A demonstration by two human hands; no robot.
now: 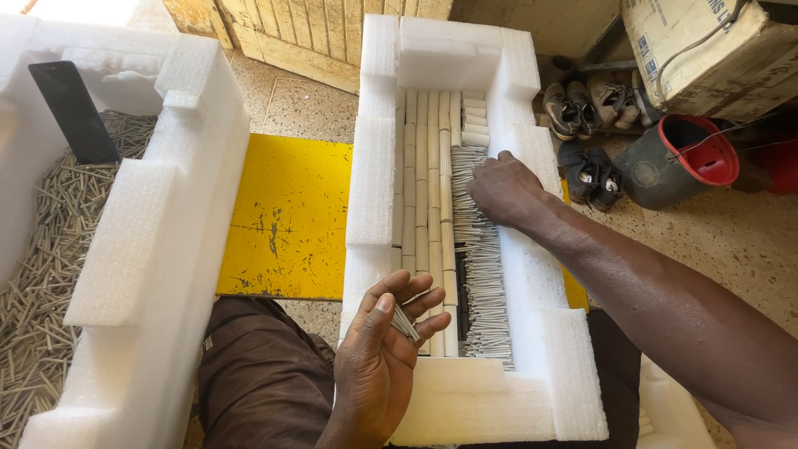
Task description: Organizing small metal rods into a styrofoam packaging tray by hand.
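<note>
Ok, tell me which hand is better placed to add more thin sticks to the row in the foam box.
Left, probably. The left hand already holds a small bundle of thin grey sticks just above the near end of the stick row in the white foam box. The right hand holds nothing and presses on the row.

Foam walls (372,166) hem the stick-filled tray (478,249)

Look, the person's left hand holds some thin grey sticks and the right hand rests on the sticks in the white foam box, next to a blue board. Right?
Nearly. The board is yellow, not blue, as the head view shows.
</note>
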